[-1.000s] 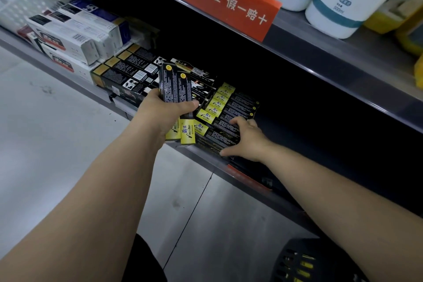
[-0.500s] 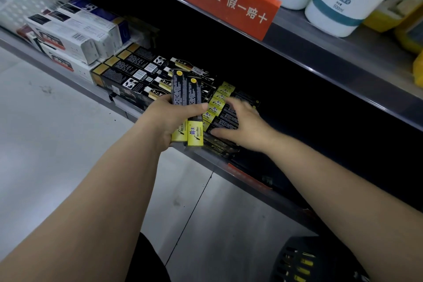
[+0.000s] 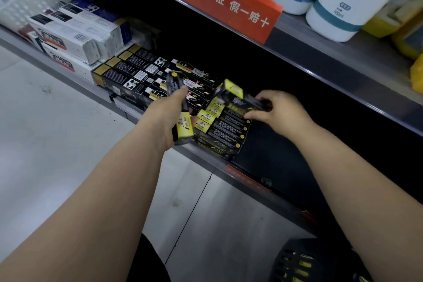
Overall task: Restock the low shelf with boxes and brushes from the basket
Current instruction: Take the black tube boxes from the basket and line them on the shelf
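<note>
Carried box (image 3: 237, 98): slim black carton with a yellow end cap and glossy print. It sits just above the stack (image 3: 220, 135) of identical cartons at the front of the low shelf (image 3: 251, 184), tilted, yellow end up-left, dark end in the right hand (image 3: 278, 112). Fingers (image 3: 270, 96) curl over the dark end with the thumb under it, so it's a pinch on one end only. Long axis runs roughly parallel to the cartons below, cap on the same side as theirs. My read: the drop is a short lower-and-level onto the top row, no turn needed. Right hand is nearer the slot, and there's bare dark shelf right of the stack. Left hand (image 3: 164, 119) is just left of the stack, wrapped round a spare box (image 3: 182, 112) with its long axis near upright and the thumb along its face. Blurred, so can't tell if that's one box or two. All rigid cardboard with flat faces, so it should stack square, though slick print may slide. Further left are black-and-gold boxes (image 3: 135, 71), then white cartons (image 3: 75, 38). Basket (image 3: 295, 261) is at bottom right: dark slotted plastic, yellow items showing through.
</note>
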Available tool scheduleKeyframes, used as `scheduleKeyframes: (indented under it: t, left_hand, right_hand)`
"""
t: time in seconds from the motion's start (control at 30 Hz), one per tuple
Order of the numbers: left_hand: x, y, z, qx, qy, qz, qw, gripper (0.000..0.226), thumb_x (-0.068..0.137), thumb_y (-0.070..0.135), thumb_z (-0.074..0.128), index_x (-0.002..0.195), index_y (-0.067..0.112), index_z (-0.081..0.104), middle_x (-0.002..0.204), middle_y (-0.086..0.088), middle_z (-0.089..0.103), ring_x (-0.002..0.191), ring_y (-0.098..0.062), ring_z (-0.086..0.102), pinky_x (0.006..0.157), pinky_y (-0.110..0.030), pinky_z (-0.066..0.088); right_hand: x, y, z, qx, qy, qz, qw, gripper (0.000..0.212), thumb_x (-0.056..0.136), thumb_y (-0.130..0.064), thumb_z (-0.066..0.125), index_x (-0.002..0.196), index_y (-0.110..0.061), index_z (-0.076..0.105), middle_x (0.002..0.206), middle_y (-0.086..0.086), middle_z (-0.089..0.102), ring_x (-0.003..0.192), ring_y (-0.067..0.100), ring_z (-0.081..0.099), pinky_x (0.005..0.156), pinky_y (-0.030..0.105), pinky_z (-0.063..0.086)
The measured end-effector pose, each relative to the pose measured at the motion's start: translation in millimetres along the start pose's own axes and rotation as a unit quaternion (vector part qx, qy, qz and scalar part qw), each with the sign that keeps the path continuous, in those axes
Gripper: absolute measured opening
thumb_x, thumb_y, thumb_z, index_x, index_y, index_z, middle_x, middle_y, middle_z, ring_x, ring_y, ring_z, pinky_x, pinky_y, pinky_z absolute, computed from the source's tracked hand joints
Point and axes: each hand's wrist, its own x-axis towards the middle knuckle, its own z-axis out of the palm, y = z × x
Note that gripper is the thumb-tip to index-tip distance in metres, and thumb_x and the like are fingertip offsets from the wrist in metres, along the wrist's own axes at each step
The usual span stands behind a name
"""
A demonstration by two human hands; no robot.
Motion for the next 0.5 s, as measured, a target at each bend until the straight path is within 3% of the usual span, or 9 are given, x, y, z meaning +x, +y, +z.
scheduleKeyframes:
  t: [0.07, 0.17, 0.3, 0.37, 0.5]
  left_hand:
    - [0.5, 0.3, -1.4, -0.014, 0.045, 0.004, 0.999, 0.030, 0.089, 0.042, 0.058, 0.081, 0.014, 0.051, 0.066, -0.005, 0.055, 0.056, -0.022, 0.056, 0.061, -0.034, 0.051]
    - [-2.2, -2.2, 3.4, 0.007, 0.029, -0.006, 1.000, 0.022, 0.089, 0.034, 0.054, 0.082, 0.014, 0.049, 0.070, -0.006, 0.051, 0.060, -0.023, 0.052, 0.060, -0.036, 0.051]
    - [-1.0, -12.6, 11.6, 0.043, 0.020, -0.012, 0.999, 0.019, 0.093, 0.027, 0.050, 0.095, 0.008, 0.053, 0.089, -0.013, 0.056, 0.078, -0.029, 0.057, 0.081, -0.046, 0.052]
    - [0.3, -16.3, 14.9, 0.065, 0.020, -0.013, 0.998, 0.022, 0.094, 0.027, 0.052, 0.101, 0.006, 0.054, 0.096, -0.015, 0.056, 0.085, -0.030, 0.056, 0.074, -0.040, 0.050]
    - [3.4, -17.6, 20.1, 0.061, 0.027, -0.004, 0.998, 0.020, 0.094, 0.025, 0.055, 0.082, 0.009, 0.050, 0.079, -0.009, 0.053, 0.065, -0.022, 0.052, 0.060, -0.032, 0.047]
  right_hand:
    - [2.0, 14.5, 8.0, -0.075, 0.017, 0.056, 0.995, 0.029, 0.082, -0.034, 0.068, 0.103, -0.014, 0.061, 0.092, 0.002, 0.064, 0.080, 0.019, 0.058, 0.060, 0.026, 0.040]
    - [3.8, 24.2, 32.2, -0.117, -0.009, 0.089, 0.989, 0.032, 0.090, -0.027, 0.060, 0.118, -0.012, 0.056, 0.107, 0.011, 0.066, 0.096, 0.030, 0.061, 0.072, 0.026, 0.042]
    - [5.8, 20.4, 56.6, -0.045, -0.053, 0.116, 0.991, 0.036, 0.091, -0.024, 0.059, 0.126, -0.013, 0.054, 0.118, 0.010, 0.063, 0.105, 0.025, 0.058, 0.075, 0.023, 0.040]
    - [5.9, 17.6, 60.6, -0.001, -0.074, 0.115, 0.991, 0.036, 0.094, -0.025, 0.054, 0.129, -0.017, 0.053, 0.124, 0.009, 0.060, 0.111, 0.023, 0.056, 0.081, 0.024, 0.041]
    - [2.4, 14.8, 63.3, 0.059, -0.119, 0.100, 0.986, 0.041, 0.098, -0.025, 0.047, 0.139, -0.024, 0.042, 0.144, 0.005, 0.043, 0.129, 0.023, 0.044, 0.096, 0.024, 0.036]
